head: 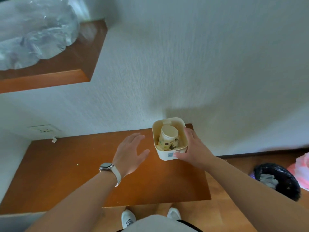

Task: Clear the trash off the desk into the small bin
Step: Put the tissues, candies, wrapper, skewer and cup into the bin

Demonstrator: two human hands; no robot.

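Observation:
A small cream bin (167, 156) stands at the far right corner of the brown desk (83, 178), against the wall. A paper cup with a flower print (167, 136) and other scraps lie inside it. My right hand (192, 149) grips the bin's right side, thumb on its front wall. My left hand (130, 151), with a watch on the wrist, hovers open just left of the bin, holding nothing. A small crumpled white scrap (54, 140) lies at the desk's back left by the wall. A tiny pale crumb (77, 164) rests on the desktop.
A wall socket (43, 129) sits above the desk's back left. A shelf niche (50, 77) up left holds a clear plastic bag (33, 30). On the floor to the right stands a black-lined bin (280, 180) beside something pink (301, 169).

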